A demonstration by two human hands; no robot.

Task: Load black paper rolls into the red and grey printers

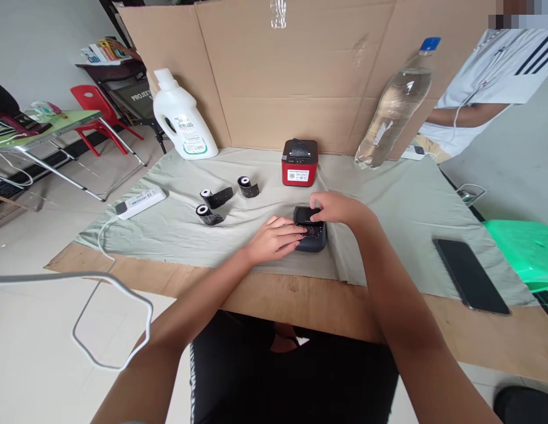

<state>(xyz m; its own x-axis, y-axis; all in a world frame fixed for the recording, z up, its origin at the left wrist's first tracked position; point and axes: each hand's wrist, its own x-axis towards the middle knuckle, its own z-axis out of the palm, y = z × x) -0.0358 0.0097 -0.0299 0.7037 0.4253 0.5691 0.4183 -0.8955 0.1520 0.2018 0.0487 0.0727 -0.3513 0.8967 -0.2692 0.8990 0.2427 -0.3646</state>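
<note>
A small dark label printer (311,242) stands near the front of the cloth, its lid (306,215) raised. My left hand (276,240) reaches over the printer's left side with fingers stretched, the tips at the opening. From the right, my right hand (334,208) curls its fingers round the lid's right edge, thumb against the front. What lies inside the printer is mostly hidden by my left fingers. Behind it stands a red and black receipt printer (299,164). Three black paper rolls with white cores, one of them a roll (248,186) at the back, lie to the left.
A white detergent bottle (184,118) and a tilted clear water bottle (395,103) stand by the cardboard wall (291,70). A power strip (141,202) lies left, a phone (471,275) right. A white cable (119,282) loops in front. A person (481,94) is behind, right.
</note>
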